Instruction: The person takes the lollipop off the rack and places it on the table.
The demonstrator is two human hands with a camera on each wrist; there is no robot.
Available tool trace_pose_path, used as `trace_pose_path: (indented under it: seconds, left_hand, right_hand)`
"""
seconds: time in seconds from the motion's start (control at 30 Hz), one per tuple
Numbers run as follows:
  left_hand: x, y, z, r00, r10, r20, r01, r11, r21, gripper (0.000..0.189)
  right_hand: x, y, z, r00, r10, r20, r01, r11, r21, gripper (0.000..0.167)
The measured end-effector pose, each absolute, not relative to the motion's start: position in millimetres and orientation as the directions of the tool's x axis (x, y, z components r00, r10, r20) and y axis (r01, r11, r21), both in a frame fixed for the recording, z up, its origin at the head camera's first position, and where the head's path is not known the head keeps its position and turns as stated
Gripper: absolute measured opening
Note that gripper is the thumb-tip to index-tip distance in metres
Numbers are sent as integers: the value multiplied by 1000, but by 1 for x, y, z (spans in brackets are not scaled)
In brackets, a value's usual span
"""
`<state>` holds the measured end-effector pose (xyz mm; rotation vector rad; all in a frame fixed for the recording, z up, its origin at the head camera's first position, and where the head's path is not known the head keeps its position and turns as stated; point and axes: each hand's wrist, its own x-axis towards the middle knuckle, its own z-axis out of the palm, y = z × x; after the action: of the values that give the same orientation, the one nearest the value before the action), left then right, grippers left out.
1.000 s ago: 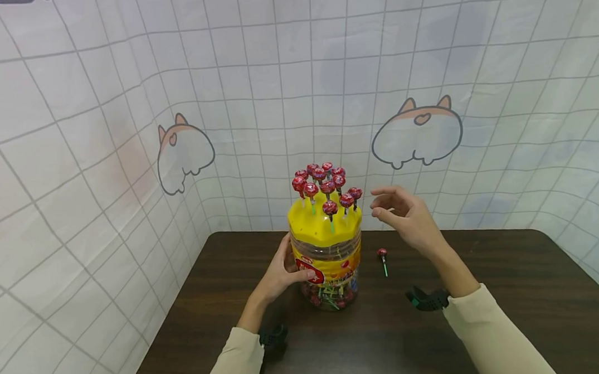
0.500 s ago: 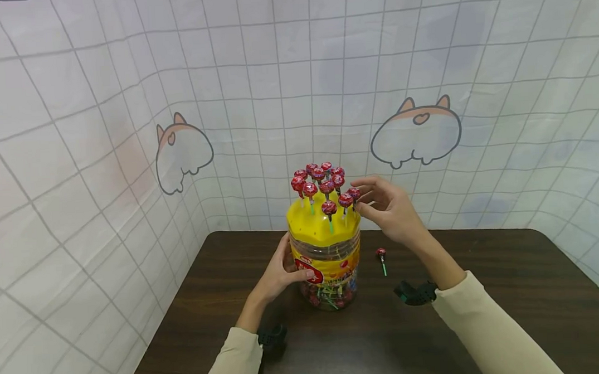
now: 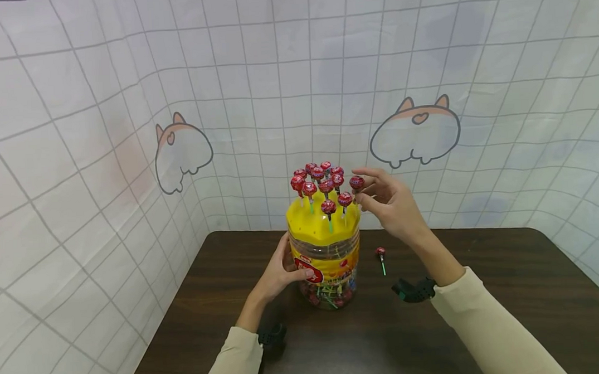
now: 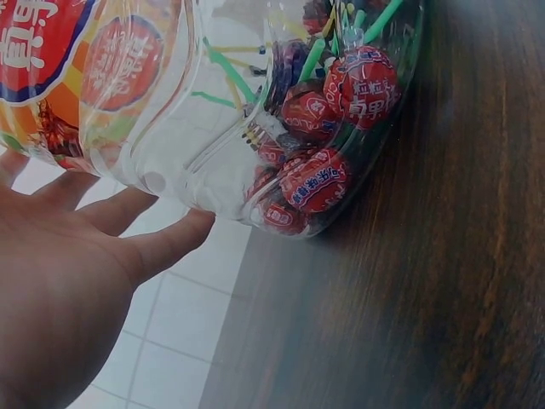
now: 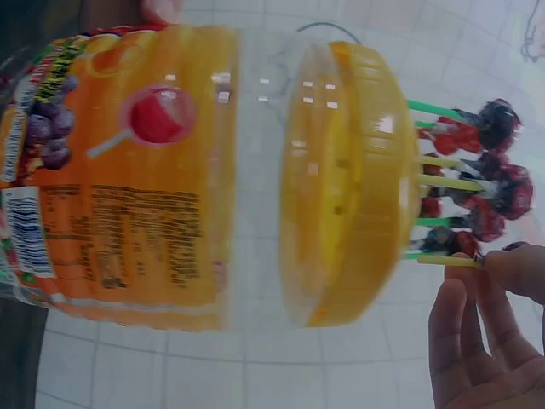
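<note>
A clear plastic jar (image 3: 328, 266) with a yellow lid (image 3: 311, 223) stands on the table, wrapped lollipops showing through its lower wall. Several lollipops (image 3: 327, 207) stick up from the lid. My left hand (image 3: 278, 271) holds the jar's left side, thumb across the red-and-yellow label; in the left wrist view its fingers (image 4: 170, 243) lie along the wall. My right hand (image 3: 393, 208), at the lid's right edge, pinches a red-wrapped lollipop (image 3: 357, 183) between thumb and finger. The right wrist view shows its yellow stick (image 5: 447, 261) beside the lid, the wrapped head mostly behind the thumb.
One loose lollipop (image 3: 381, 252) with a green stick lies on the dark wooden table (image 3: 485, 290), right of the jar. A white grid-patterned cloth (image 3: 275, 99) hangs behind and at the sides. Each wrist wears a black strap device (image 3: 413, 289).
My right hand has moved left to the lid, taken hold of the lollipop at its right edge and raised it a little. My left hand has stayed on the jar.
</note>
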<state>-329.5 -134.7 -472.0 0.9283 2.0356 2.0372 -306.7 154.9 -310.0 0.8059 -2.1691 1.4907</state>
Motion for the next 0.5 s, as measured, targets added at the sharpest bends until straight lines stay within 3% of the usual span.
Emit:
trace_pose_path:
  seconds: [0.5]
  left_hand:
    - [-330,-135,-472,-801,490,345,340,-103,935,94]
  right_hand:
    - [-302,172,-297,-761,-203,616,-647,180,-741,44]
